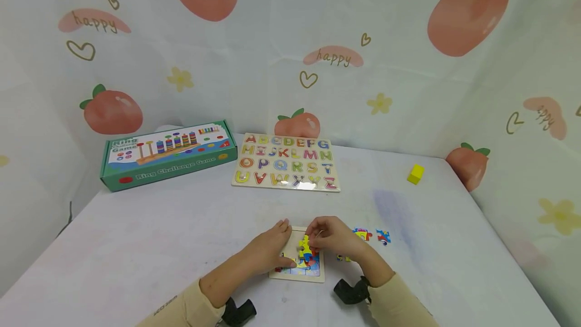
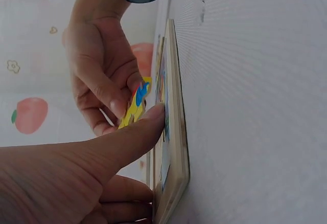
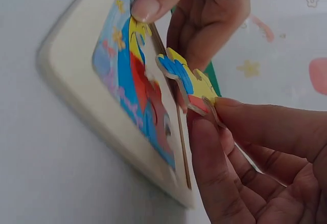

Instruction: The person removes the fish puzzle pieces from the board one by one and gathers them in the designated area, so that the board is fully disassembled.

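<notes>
A small wooden jigsaw board point(image 1: 321, 279) lies on the table, its near part filled with colourful pieces. My left hand point(image 1: 265, 250) rests on its left side, fingers stretched toward the far edge and thumb point(image 2: 155, 115) pressing the fitted pieces. Between the thumb and fingers of my right hand point(image 1: 335, 236) I pinch a yellow and blue jigsaw piece point(image 3: 186, 78) with a bit of red. That piece is tilted just above the board, apart from the fitted pieces in the right wrist view. Loose pieces point(image 1: 383, 236) lie to the right, partly hidden by my right arm.
A green Ring Challenge Game box point(image 1: 168, 158) stands at the back left. Beside it lies a wooden alphabet board point(image 1: 286, 163). A yellow block point(image 1: 415, 174) sits at the back right. A fruit-printed cloth point(image 1: 254, 64) hangs behind the table.
</notes>
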`<action>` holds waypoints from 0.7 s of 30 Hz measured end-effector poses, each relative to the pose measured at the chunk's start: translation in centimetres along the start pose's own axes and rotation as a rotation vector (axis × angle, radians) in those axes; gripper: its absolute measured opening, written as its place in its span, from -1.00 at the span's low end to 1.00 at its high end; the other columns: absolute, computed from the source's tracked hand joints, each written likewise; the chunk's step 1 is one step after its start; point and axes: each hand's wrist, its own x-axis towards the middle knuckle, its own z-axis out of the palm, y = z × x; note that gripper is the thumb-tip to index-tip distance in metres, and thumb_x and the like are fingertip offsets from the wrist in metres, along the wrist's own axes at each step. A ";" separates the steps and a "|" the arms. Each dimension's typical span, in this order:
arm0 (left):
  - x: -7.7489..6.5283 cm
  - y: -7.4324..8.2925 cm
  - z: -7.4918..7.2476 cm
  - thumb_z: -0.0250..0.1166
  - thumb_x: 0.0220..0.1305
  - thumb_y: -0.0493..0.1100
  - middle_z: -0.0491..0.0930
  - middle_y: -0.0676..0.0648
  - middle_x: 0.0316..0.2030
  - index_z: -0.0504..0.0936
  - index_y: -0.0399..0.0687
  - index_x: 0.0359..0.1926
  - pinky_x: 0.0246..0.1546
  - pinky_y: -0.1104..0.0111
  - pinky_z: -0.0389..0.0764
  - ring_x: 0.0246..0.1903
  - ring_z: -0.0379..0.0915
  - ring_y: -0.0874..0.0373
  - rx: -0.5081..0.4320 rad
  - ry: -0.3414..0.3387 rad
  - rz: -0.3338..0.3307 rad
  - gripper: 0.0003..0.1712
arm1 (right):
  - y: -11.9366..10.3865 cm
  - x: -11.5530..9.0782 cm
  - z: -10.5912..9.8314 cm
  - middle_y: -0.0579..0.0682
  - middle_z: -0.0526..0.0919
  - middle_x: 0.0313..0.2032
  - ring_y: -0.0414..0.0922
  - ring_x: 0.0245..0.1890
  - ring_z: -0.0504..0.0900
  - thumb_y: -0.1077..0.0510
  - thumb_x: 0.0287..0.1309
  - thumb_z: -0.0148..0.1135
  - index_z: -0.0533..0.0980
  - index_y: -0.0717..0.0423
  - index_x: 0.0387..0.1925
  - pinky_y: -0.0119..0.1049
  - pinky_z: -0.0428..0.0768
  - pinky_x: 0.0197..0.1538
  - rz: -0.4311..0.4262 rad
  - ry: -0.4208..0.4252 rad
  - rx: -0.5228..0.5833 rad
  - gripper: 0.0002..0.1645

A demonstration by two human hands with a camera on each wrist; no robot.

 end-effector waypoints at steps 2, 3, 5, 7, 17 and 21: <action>0.0 0.0 0.0 0.38 0.01 0.15 0.15 -0.26 0.37 0.26 -0.36 0.29 0.30 0.12 0.27 0.39 0.04 -0.10 0.004 0.000 -0.002 -0.03 | 0.4 -0.3 -0.4 0.01 0.55 -0.40 -0.18 -0.44 0.56 0.24 0.11 0.26 0.51 0.30 -0.23 -0.34 0.67 -0.24 0.004 0.005 0.003 -0.78; 0.0 0.0 0.0 0.38 0.01 0.14 0.15 -0.26 0.37 0.26 -0.36 0.29 0.30 0.12 0.27 0.39 0.04 -0.10 0.003 0.001 -0.003 -0.03 | 0.6 -0.5 -0.6 0.01 0.55 -0.40 -0.18 -0.44 0.57 0.24 0.11 0.26 0.51 0.30 -0.23 -0.34 0.67 -0.24 0.008 0.009 0.008 -0.78; 0.0 0.1 0.0 0.38 0.01 0.14 0.15 -0.26 0.37 0.26 -0.36 0.30 0.31 0.12 0.27 0.39 0.04 -0.10 0.002 0.003 -0.004 -0.03 | 1.0 -0.9 -1.1 0.01 0.55 -0.40 -0.17 -0.42 0.58 0.22 0.10 0.28 0.50 0.30 -0.22 -0.34 0.67 -0.24 0.019 0.020 0.015 -0.76; 0.0 0.1 0.0 0.39 0.01 0.13 0.15 -0.25 0.37 0.26 -0.36 0.30 0.31 0.12 0.27 0.38 0.04 -0.10 0.003 0.006 -0.002 -0.03 | 1.4 -1.3 -1.6 0.00 0.56 -0.40 -0.16 -0.41 0.60 0.19 0.09 0.28 0.50 0.28 -0.23 -0.33 0.67 -0.24 0.029 0.035 0.010 -0.75; -0.3 0.3 -0.1 0.39 0.01 0.11 0.17 -0.27 0.36 0.26 -0.39 0.29 0.31 0.13 0.27 0.38 0.05 -0.11 0.012 0.020 0.002 -0.04 | 3.1 -3.3 -3.8 -0.02 0.56 -0.41 -0.13 -0.37 0.63 0.18 0.09 0.29 0.47 0.35 -0.19 -0.31 0.68 -0.19 0.058 0.085 0.045 -0.67; -0.3 0.3 -0.1 0.39 0.01 0.10 0.17 -0.27 0.36 0.26 -0.40 0.28 0.31 0.12 0.26 0.38 0.05 -0.11 0.006 0.024 0.002 -0.05 | 3.6 -3.9 -4.5 -0.02 0.57 -0.41 -0.13 -0.39 0.60 0.16 0.08 0.30 0.46 0.38 -0.18 -0.33 0.67 -0.22 0.069 0.101 0.057 -0.62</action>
